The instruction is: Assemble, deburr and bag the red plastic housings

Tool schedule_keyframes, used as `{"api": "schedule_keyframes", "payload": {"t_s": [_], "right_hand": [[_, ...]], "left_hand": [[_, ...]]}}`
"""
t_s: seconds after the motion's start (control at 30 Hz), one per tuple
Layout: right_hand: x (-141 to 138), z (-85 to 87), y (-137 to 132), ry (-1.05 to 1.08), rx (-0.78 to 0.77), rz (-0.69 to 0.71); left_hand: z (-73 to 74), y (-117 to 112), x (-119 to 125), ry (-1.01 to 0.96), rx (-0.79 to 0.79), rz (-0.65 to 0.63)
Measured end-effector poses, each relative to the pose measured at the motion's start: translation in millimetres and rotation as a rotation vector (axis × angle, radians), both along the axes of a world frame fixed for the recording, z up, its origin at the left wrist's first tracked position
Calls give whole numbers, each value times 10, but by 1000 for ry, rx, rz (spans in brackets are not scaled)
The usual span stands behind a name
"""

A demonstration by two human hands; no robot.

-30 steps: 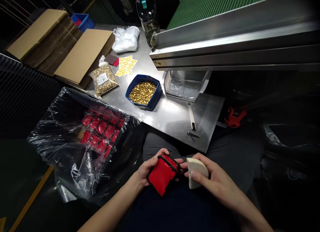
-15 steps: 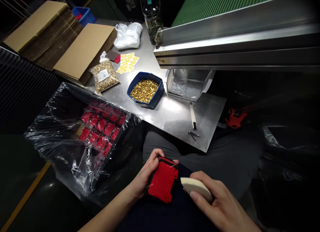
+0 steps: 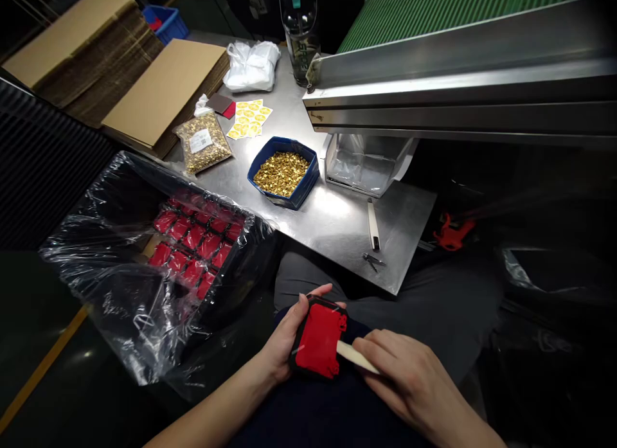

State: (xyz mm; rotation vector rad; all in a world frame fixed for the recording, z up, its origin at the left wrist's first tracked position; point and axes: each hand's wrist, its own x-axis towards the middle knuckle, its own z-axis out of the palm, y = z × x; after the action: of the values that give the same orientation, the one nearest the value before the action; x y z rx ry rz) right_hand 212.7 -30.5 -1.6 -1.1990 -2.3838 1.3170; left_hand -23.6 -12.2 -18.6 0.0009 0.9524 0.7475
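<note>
A small red pouch with black edging (image 3: 319, 339) rests on my lap, gripped by my left hand (image 3: 285, 340), fingers wrapped round its far edge. My right hand (image 3: 402, 378) is closed on a flat cream-coloured piece (image 3: 354, 357), seen edge-on, whose tip touches the pouch's right side. To my left stands a black crate lined with clear plastic (image 3: 120, 255), holding rows of several red pouches (image 3: 195, 242).
A steel table (image 3: 337, 223) carries a blue tray of gold parts (image 3: 283, 175), a bag of gold parts (image 3: 202, 141), a yellow sticker sheet (image 3: 249, 118), a clear bin (image 3: 369, 165), a white knife (image 3: 373, 224) and small snips (image 3: 372, 259). Flat cardboard (image 3: 164, 91) lies behind. A conveyor frame (image 3: 457, 94) overhangs.
My right hand turned the cream piece from face-up to edge-on and brought it against the pouch's right side. The left hand tilted the pouch more upright.
</note>
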Motion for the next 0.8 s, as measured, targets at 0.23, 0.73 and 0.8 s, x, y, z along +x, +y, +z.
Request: {"api": "schedule_keyframes", "payload": {"t_s": [0.23,0.73,0.8], "right_hand": [[-165,2,-49,-84,137,152],[-279,92,-69,-167,96,187],[-282,84,-91,-178,95,186]], "left_hand": [[-36,11,18,-23,-15,-52],[-95,-72,54,46,-45,-179],[-106,-79,67,45,-70,-194]]}}
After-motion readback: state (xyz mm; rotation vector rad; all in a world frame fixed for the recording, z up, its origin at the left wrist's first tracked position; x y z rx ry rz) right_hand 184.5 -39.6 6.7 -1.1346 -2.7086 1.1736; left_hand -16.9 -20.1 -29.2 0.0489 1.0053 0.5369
